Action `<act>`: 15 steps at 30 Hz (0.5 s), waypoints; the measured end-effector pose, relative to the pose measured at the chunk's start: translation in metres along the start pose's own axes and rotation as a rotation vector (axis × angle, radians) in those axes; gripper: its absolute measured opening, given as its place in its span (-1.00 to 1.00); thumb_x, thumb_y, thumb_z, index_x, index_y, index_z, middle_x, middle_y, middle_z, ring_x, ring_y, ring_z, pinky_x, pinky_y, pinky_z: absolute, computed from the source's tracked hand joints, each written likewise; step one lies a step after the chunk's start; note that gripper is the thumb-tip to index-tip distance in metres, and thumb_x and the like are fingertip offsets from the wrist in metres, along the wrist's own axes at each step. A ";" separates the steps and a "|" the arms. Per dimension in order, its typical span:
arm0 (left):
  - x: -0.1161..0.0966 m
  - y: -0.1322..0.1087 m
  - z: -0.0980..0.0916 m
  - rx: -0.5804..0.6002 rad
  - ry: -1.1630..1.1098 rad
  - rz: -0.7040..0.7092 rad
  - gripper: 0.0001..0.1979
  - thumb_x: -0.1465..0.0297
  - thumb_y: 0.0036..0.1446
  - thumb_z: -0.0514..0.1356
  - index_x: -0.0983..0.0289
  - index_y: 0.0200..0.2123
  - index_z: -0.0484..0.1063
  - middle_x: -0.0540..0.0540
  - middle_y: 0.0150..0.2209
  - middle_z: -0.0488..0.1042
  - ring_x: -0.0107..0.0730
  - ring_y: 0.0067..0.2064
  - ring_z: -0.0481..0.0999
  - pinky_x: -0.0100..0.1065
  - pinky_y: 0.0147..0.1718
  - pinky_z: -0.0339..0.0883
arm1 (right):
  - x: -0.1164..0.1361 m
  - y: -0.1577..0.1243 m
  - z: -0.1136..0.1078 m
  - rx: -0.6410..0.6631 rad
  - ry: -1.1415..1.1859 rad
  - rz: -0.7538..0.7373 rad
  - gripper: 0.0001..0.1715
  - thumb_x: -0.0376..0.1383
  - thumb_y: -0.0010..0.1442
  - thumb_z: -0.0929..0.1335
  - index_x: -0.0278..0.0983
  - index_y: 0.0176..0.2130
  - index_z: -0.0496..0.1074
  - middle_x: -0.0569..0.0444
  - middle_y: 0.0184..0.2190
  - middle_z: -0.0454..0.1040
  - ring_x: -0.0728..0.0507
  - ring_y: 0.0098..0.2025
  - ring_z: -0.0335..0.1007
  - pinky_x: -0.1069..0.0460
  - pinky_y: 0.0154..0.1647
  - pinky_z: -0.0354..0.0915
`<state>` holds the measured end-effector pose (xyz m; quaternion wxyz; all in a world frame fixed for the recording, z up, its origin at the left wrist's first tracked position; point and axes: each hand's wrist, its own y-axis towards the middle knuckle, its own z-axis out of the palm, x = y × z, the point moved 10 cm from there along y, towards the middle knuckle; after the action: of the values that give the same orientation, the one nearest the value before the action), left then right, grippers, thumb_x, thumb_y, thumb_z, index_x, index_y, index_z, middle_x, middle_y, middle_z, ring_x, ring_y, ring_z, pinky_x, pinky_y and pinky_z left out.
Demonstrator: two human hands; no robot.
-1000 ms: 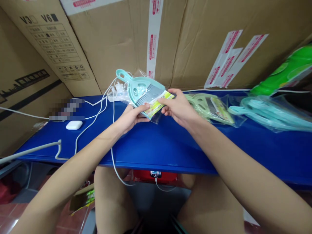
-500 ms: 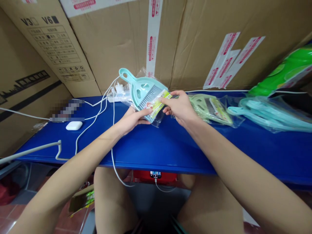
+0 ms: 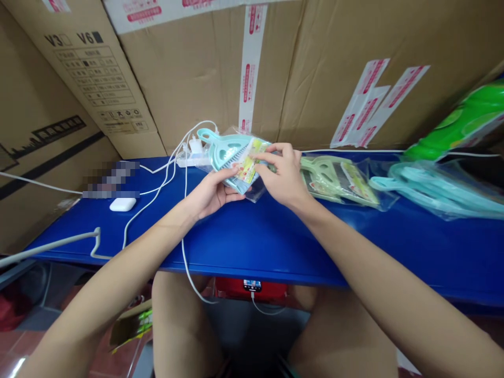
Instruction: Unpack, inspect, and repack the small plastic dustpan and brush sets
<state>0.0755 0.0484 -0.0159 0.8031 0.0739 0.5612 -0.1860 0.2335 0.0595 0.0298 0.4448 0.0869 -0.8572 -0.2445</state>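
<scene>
A light-blue dustpan (image 3: 225,143) with a grey-bristled brush lies in a clear plastic bag, raised over the blue table. My left hand (image 3: 212,194) grips its lower left side, thumb on top and fingers curled beneath. A yellow-green printed card (image 3: 252,160) covers part of the bristles. At the card's right side is my right hand (image 3: 284,174), its bent fingertips against the card and the bag's edge; what lies under them is partly hidden. Just right of that hand, a bagged green dustpan set (image 3: 334,178) rests on the table.
More light-blue dustpans (image 3: 437,191) in plastic lie at the right, below a green bottle-shaped pack (image 3: 460,123). Cardboard boxes (image 3: 197,68) wall the back. White cables (image 3: 155,197), a power strip (image 3: 192,157) and a white earbud case (image 3: 123,204) occupy the left of the blue table (image 3: 275,236).
The dustpan has tipped flatter and sits slightly lower. My right fingers have shifted from pinching its right edge to lying over the card. My left hand keeps its hold.
</scene>
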 end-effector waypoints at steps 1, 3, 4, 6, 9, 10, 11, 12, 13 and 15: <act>-0.001 0.000 -0.002 -0.001 -0.007 0.002 -0.49 0.24 0.15 0.46 0.29 0.13 0.56 0.18 -0.11 0.76 -0.38 -0.25 0.75 -0.45 -0.26 0.68 | 0.002 -0.001 0.001 0.018 -0.016 -0.033 -0.59 -0.18 0.28 0.36 -0.14 0.00 0.74 -0.13 0.20 0.40 -0.31 0.31 0.24 -0.44 0.56 0.22; -0.003 0.001 -0.005 -0.003 -0.018 0.008 -0.47 0.24 0.16 0.46 0.29 0.16 0.56 0.18 -0.08 0.77 -0.35 -0.22 0.77 -0.43 -0.21 0.70 | 0.008 -0.002 0.001 0.052 -0.043 -0.101 -0.50 -0.21 0.23 0.37 -0.10 0.09 0.72 -0.13 0.20 0.40 -0.32 0.32 0.22 -0.45 0.55 0.23; -0.005 0.000 -0.006 -0.005 -0.023 0.012 -0.47 0.24 0.16 0.46 0.28 0.16 0.56 0.18 -0.07 0.77 -0.34 -0.20 0.78 -0.42 -0.20 0.70 | 0.011 -0.002 -0.001 0.068 -0.054 -0.137 -0.47 -0.20 0.21 0.38 -0.09 0.13 0.70 -0.13 0.20 0.41 -0.32 0.32 0.22 -0.44 0.54 0.23; -0.007 0.000 -0.007 -0.008 -0.036 0.021 -0.49 0.24 0.16 0.46 0.28 0.14 0.56 0.18 -0.07 0.77 -0.33 -0.18 0.79 -0.43 -0.19 0.70 | 0.017 -0.003 -0.004 0.097 -0.071 -0.208 -0.46 -0.16 0.19 0.42 -0.09 0.15 0.68 -0.12 0.19 0.41 -0.32 0.33 0.21 -0.41 0.56 0.23; -0.009 -0.001 -0.008 -0.011 -0.055 0.029 -0.52 0.24 0.17 0.46 0.29 0.11 0.57 0.17 -0.08 0.77 -0.37 -0.19 0.78 -0.47 -0.20 0.70 | 0.024 -0.003 -0.008 0.132 -0.083 -0.279 -0.51 -0.08 0.19 0.47 -0.14 0.08 0.67 -0.12 0.17 0.42 -0.32 0.33 0.22 -0.38 0.58 0.21; -0.010 -0.001 -0.007 -0.011 -0.060 0.029 -0.53 0.24 0.17 0.46 0.29 0.10 0.57 0.16 -0.09 0.77 -0.39 -0.21 0.77 -0.49 -0.21 0.69 | 0.024 -0.003 -0.009 0.136 -0.089 -0.293 -0.52 -0.06 0.20 0.49 -0.15 0.07 0.67 -0.12 0.17 0.42 -0.32 0.33 0.23 -0.39 0.58 0.20; -0.009 -0.001 -0.007 -0.008 -0.065 0.025 -0.55 0.25 0.16 0.47 0.29 0.08 0.58 0.14 -0.12 0.77 -0.41 -0.23 0.76 -0.51 -0.24 0.68 | 0.025 -0.002 -0.010 0.132 -0.101 -0.303 -0.52 -0.05 0.21 0.50 -0.17 0.07 0.66 -0.13 0.17 0.42 -0.32 0.33 0.23 -0.40 0.58 0.20; -0.009 -0.001 -0.006 -0.003 -0.068 0.018 -0.56 0.27 0.14 0.47 0.30 0.06 0.58 0.13 -0.16 0.77 -0.43 -0.26 0.75 -0.53 -0.28 0.66 | 0.024 -0.002 -0.010 0.123 -0.116 -0.312 -0.50 -0.04 0.21 0.51 -0.17 0.09 0.65 -0.13 0.19 0.42 -0.33 0.33 0.24 -0.41 0.59 0.19; -0.008 -0.001 -0.005 0.005 -0.068 0.006 -0.58 0.29 0.12 0.48 0.30 0.03 0.59 0.12 -0.21 0.76 -0.44 -0.30 0.74 -0.55 -0.33 0.63 | 0.024 -0.001 -0.011 0.109 -0.132 -0.318 -0.46 -0.04 0.21 0.52 -0.17 0.12 0.63 -0.14 0.20 0.41 -0.34 0.34 0.23 -0.43 0.59 0.18; -0.005 -0.001 -0.002 0.026 -0.064 -0.023 -0.61 0.33 0.09 0.49 0.32 -0.03 0.59 0.12 -0.27 0.74 -0.45 -0.35 0.71 -0.58 -0.41 0.57 | 0.023 -0.001 -0.011 0.081 -0.162 -0.316 -0.38 -0.02 0.19 0.56 -0.15 0.18 0.60 -0.15 0.25 0.39 -0.36 0.36 0.22 -0.45 0.60 0.16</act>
<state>0.0717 0.0489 -0.0117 0.8176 0.0718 0.5334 -0.2047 0.2290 0.0464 0.0508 0.3265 0.2185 -0.8750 -0.2828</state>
